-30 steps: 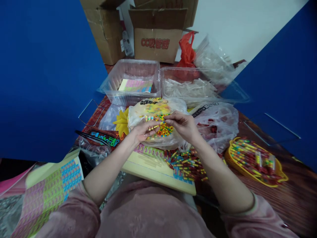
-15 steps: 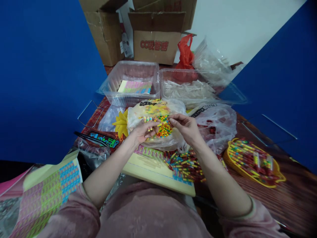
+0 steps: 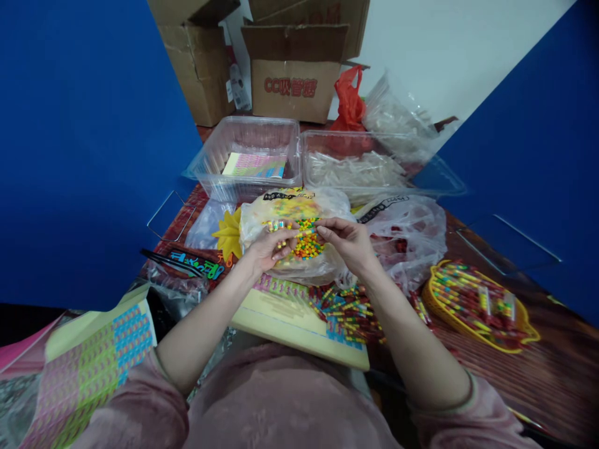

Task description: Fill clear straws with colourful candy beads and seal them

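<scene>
My left hand [image 3: 267, 251] is closed around several short clear straws of coloured candy [image 3: 276, 225], their ends poking out above the fingers. From its fingertips a candy-filled straw [image 3: 306, 232] runs across to my right hand [image 3: 349, 243], whose thumb and forefinger pinch the other end. Directly below both hands, small round candies [image 3: 307, 251] in yellow, green, orange and red fill the opening of a white plastic bag [image 3: 322, 269]. Closer to my body, many filled straws with red ends [image 3: 349, 315] lie heaped on a pale yellow pad [image 3: 276, 321].
Behind the bag stand a clear tub [image 3: 215, 178] with a sticker sheet and another tub [image 3: 374, 187] of empty straws. A yellow basket [image 3: 435, 305] of filled straws sits right, beside a second plastic bag [image 3: 421, 234]. Blue panels [image 3: 93, 156] flank the table; cardboard boxes [image 3: 292, 75] stand behind.
My right hand has shifted slightly left and down, closer to my left hand. The straw between them now lies more level. My left hand has hardly moved.
</scene>
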The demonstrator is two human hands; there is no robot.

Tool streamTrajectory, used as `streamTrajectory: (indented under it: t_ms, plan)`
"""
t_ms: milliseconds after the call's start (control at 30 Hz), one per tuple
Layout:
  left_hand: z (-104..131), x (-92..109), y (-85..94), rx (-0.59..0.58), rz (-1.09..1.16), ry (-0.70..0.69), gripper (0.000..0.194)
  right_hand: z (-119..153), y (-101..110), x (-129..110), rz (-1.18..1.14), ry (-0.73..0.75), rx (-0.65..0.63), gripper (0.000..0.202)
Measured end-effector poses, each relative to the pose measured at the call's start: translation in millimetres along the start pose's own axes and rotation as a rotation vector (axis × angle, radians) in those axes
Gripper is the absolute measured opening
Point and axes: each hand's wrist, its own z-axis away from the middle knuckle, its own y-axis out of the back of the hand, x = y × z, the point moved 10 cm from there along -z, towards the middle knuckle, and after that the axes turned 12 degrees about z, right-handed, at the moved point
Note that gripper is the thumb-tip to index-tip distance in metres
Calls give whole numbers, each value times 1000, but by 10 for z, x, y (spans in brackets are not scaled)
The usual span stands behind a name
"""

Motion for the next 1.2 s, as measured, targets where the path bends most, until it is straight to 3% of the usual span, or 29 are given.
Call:
streamTrajectory:
  t_ms: [233, 367, 433, 533, 700, 867, 1200]
  plan:
    - [25, 54, -33, -1, -22, -85, 36, 6, -92, 72, 30, -17, 3, 38]
    - [40, 94, 28, 51, 19, -135, 32, -68, 151, 97, 68, -3, 152, 37]
    - [39, 108, 38, 53, 26, -142, 30, -94, 258, 109, 14, -32, 167, 37]
    - [25, 100, 30, 36, 2, -123, 29, -89, 197, 166, -198, -172, 48, 33]
    - [22, 104, 34, 56, 24, -138, 29, 69, -225, 243, -421, -413, -190, 28]
    - [43, 123, 35, 89, 6, -172, 32, 128, -366, 257, -367, -388, -231, 39]
    - [104, 160, 66, 168, -78, -272, 48, 105, -392, 318, -328, -374, -273, 45]
